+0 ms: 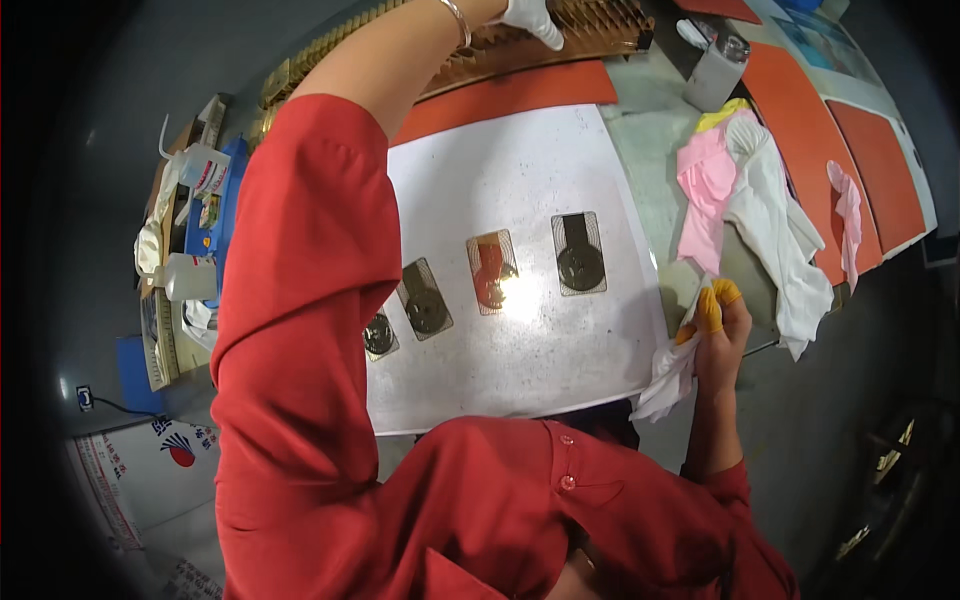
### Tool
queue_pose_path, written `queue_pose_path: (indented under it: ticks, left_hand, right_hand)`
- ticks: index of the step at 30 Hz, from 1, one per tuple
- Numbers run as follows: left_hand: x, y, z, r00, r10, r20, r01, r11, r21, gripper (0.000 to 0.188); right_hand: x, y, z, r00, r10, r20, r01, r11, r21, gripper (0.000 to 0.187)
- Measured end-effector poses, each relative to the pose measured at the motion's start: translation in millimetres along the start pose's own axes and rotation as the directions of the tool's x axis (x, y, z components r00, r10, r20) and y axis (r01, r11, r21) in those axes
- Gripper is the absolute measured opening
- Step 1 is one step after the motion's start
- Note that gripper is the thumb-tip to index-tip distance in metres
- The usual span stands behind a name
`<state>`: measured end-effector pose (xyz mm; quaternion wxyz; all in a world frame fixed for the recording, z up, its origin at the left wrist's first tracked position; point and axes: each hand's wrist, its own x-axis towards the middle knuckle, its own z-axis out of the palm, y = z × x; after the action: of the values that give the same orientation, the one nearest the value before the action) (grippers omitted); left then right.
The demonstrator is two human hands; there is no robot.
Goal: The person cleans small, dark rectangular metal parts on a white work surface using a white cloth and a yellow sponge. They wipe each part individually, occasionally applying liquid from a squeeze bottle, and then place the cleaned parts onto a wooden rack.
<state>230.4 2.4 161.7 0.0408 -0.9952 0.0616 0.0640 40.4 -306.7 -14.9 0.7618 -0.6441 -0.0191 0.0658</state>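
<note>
My left arm stretches across to the far edge, where my white-gloved left hand (535,20) is at a slotted brown rack (560,45). Most of that hand is cut off by the frame, so its grip does not show. At the right edge of the white sheet (530,370), my right hand (722,325), with yellow covers on its fingers, is closed on a white cloth (665,382) that hangs down. Several thin, dark rectangular plates with mesh borders and a round shape lie on the sheet, including a black one (579,255) and a reddish one (490,272).
Pink cloth (706,175) and white cloth (765,190) lie to the right, below a grey bottle (717,75). Orange-red boards (795,130) cover the far right. At left, white squeeze bottles (190,278) stand by a blue tray (232,170). My left sleeve hides part of the sheet.
</note>
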Motion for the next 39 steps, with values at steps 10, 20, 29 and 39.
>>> queue_pose_path:
  ticks: [10, 20, 29, 39]
  left_hand:
    - [-152.3, 10.5, 79.3, 0.981, 0.087, -0.172, -0.136, 0.946, -0.296, 0.097]
    - [-231.1, 54.9, 149.0, 0.989, -0.129, -0.075, 0.09, 0.918, -0.387, 0.081]
    - [-235.6, 56.7, 147.2, 0.989, -0.087, -0.118, 0.042, 0.938, -0.343, 0.082]
    - [-76.0, -29.2, 28.5, 0.971, -0.119, -0.206, 0.093, 0.987, -0.132, 0.087]
  right_hand:
    - [-1.2, 5.5, -2.7, 0.999, -0.005, -0.034, 0.004, 1.0, -0.024, 0.014]
    - [3.9, 10.3, -2.2, 1.0, -0.013, -0.012, 0.013, 0.999, 0.035, 0.012]
    - [3.4, 4.5, 1.7, 0.999, -0.054, -0.001, 0.053, 0.994, -0.093, 0.013]
    - [1.2, 9.9, -4.9, 0.998, -0.032, 0.061, 0.031, 0.999, 0.014, 0.013]
